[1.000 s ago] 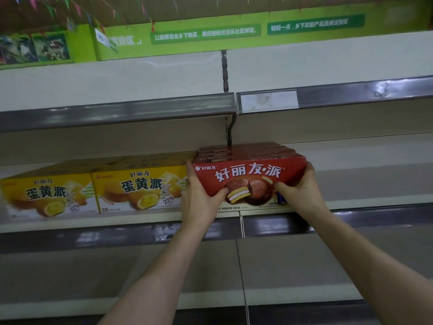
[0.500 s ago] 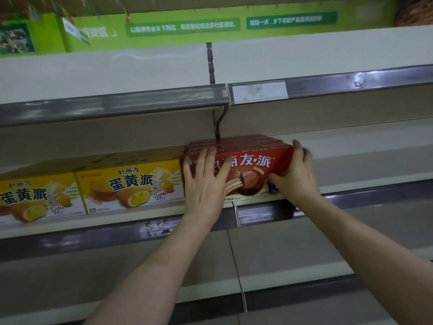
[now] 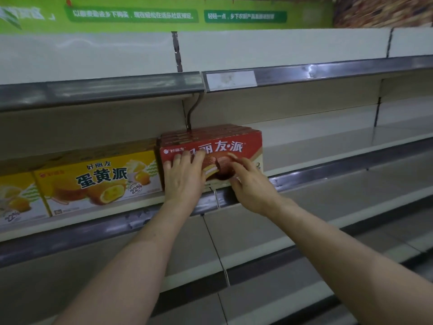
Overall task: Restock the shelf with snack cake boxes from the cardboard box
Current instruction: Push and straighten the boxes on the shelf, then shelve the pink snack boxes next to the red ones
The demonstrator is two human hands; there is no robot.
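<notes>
Fingers of the left hand (image 3: pixel 185 181) and right hand (image 3: pixel 251 186) now lie straight and flat against the front of the red snack cake boxes (image 3: pixel 234 143), no longer gripping the sides. That stack sits on the shelf (image 3: pixel 328 160) at 12 o'clock from the hands, touching the yellow boxes (image 3: pixel 98 181) at its 9 o'clock. It looks placed; the hands seem only to be pressing it home.

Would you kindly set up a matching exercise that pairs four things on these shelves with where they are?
Things:
1. red boxes
2. yellow boxes
3. left hand
4. white label

Places:
A. on the upper shelf's rail
B. left part of the middle shelf
C. flat against the red front, beside the right hand
D. just right of the yellow row

Pairs: 1-D, 2-B, 3-C, 4-A
</notes>
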